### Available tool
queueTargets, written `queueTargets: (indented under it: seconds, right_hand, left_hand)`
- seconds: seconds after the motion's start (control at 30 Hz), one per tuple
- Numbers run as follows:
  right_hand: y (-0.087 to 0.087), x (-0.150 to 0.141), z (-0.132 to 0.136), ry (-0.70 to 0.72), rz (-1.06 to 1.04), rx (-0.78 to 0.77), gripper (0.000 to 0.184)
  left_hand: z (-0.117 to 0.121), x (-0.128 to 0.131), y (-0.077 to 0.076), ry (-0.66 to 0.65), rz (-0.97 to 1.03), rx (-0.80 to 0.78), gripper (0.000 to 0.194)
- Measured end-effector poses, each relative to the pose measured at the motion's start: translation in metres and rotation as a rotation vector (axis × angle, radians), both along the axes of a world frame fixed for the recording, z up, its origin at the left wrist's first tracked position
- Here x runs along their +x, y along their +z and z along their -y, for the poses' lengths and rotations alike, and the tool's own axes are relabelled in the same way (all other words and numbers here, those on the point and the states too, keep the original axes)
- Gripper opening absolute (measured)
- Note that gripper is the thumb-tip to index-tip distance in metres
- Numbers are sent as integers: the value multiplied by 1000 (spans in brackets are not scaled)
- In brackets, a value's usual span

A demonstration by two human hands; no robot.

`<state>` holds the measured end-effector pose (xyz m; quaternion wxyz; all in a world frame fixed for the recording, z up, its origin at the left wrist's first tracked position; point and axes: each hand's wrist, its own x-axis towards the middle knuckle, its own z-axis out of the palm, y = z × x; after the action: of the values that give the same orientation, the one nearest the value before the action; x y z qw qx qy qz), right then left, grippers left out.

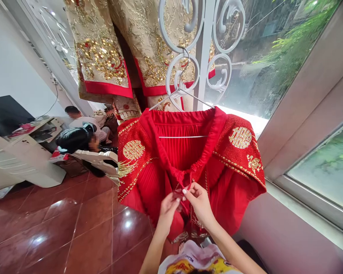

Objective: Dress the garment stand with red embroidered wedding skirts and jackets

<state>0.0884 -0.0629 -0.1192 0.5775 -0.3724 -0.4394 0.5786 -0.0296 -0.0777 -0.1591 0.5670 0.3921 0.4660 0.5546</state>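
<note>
A red pleated skirt [185,148] with gold embroidery hangs by its gathered waistband from a thin wire hanger [179,90]. At the waistband's front, thin red drawstrings [190,177] come down to my fingers. My left hand [169,207] is closed in a pinch on the red drawstring. Close beside it, my right hand [198,198] also pinches the drawstring between thumb and forefinger. Both hands are just below the waistband opening, their fingertips nearly touching. The exact shape of the string between the fingers is partly hidden.
White scrollwork metal [204,49] carries the hanger hook. Cream-and-gold embroidered garments [103,57] hang behind it. Two people sit at the left near a white chair [97,156] and a desk [31,156]. A window frame and sill [303,205] stand at the right.
</note>
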Motion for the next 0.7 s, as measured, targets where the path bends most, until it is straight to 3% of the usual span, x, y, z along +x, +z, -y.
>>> queueTargets:
  seconds: [0.1, 0.27, 0.33, 0.43, 0.53, 0.7]
  right_hand:
    - [-4, 2, 1, -18, 23, -30, 34]
    - [-10, 2, 4, -110, 201, 110, 26]
    - [-13, 4, 6, -145, 281, 177, 23]
    - [-14, 8, 7, -179, 389, 224, 22]
    - [-12, 11, 9, -206, 461, 283, 22]
    - [-8, 7, 13, -223, 515, 337, 21]
  left_hand:
    - [-1, -12, 16, 129, -146, 170, 35]
    - [-5, 2, 60, 41, -592, 491, 18]
    - [-8, 13, 70, 122, -748, 511, 16]
    - [-11, 25, 71, 283, -861, 504, 12]
    - [-13, 28, 61, 365, -760, 453, 14]
    - [-16, 26, 50, 376, -599, 244, 11]
